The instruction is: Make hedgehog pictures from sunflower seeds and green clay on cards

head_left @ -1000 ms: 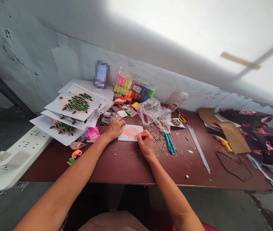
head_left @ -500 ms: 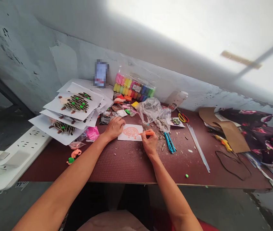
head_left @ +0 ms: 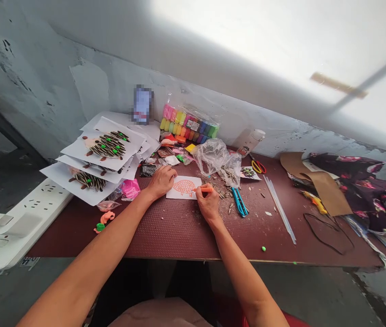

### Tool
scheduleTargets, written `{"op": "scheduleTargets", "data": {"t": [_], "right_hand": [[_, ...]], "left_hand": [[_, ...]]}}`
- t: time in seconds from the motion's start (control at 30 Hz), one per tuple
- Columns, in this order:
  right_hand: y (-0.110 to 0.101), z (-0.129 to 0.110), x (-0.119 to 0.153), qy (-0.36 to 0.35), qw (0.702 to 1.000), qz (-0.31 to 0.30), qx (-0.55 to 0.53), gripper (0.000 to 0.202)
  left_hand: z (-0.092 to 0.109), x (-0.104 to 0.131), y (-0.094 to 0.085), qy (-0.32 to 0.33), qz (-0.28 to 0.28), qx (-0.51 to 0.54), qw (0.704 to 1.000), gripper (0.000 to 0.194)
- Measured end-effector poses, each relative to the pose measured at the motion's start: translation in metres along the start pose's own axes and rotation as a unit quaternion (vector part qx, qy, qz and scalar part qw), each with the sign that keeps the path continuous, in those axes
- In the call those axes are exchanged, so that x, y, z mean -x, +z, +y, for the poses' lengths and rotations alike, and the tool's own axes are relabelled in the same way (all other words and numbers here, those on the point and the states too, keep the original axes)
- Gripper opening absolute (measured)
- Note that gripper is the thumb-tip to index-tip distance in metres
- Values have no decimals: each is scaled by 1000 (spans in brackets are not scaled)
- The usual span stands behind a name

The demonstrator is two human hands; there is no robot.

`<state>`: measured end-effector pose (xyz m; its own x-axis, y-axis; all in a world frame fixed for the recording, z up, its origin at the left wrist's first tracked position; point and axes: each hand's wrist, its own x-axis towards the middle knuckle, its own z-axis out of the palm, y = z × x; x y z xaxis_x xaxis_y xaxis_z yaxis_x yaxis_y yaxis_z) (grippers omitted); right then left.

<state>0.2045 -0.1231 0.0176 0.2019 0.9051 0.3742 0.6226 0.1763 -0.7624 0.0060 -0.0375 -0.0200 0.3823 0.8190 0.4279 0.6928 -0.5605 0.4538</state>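
Observation:
A small white card [head_left: 175, 194] lies on the table, bearing an orange drawing [head_left: 184, 186] of a rounded, spiky animal with short legs. My left hand [head_left: 161, 181] rests flat at the card's left edge, its fingers stretched out and holding nothing. In my right hand [head_left: 208, 202] is an orange marker [head_left: 207, 189], pinched in the fingers, its tip at the right side of the drawing. Just right of that hand are loose sunflower seeds [head_left: 225, 193] and a teal utility knife [head_left: 240, 202].
To the left stand stacked seed-hedgehog pictures [head_left: 111, 145] and a white power strip [head_left: 19, 222]. Behind are a clay pack [head_left: 189, 125], a clear plastic bag [head_left: 213, 156] and a white bottle [head_left: 251, 141]. Scissors [head_left: 258, 166], clear glue sticks [head_left: 279, 209] and a yellow glue gun [head_left: 315, 201] lie right.
My right hand has shifted slightly left with the marker, bringing its tip further over the card. My left hand stays in place.

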Motion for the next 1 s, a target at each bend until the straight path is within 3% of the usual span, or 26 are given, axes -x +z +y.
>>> {"op": "scheduleTargets", "data": {"t": [1.0], "right_hand": [[1, 3, 0, 9, 1000, 7, 6, 23]], "left_hand": [[-2, 0, 2, 10, 15, -5, 1000, 22]]}}
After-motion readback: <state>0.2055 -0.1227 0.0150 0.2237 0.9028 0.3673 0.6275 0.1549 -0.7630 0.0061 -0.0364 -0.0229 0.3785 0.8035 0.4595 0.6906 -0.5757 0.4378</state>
